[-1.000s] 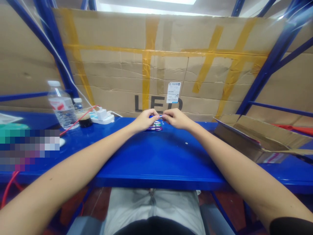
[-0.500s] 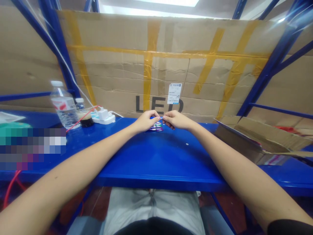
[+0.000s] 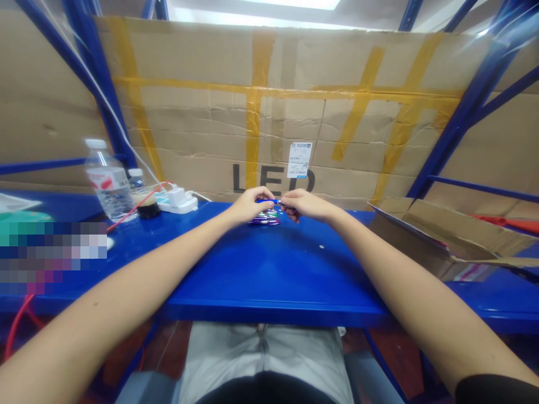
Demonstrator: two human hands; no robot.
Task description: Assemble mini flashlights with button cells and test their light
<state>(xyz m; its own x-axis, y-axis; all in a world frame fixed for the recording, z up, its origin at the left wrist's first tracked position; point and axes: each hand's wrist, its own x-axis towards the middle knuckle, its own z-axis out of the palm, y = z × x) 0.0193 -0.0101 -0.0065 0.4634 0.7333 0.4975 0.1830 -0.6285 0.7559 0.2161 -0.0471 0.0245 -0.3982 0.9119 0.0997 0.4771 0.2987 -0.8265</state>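
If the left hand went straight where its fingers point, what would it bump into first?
Probably the right hand: the left hand points its fingers that way, and the blue pen they hold spans the small gap. Depth is hard to judge here.

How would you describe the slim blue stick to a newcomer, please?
Over the glossy blue table, below black letters LED, the bare left hand and right hand nearly meet. The slim blue stick bridges them; unlike the shiny purple and green cluster nearby, it is held.
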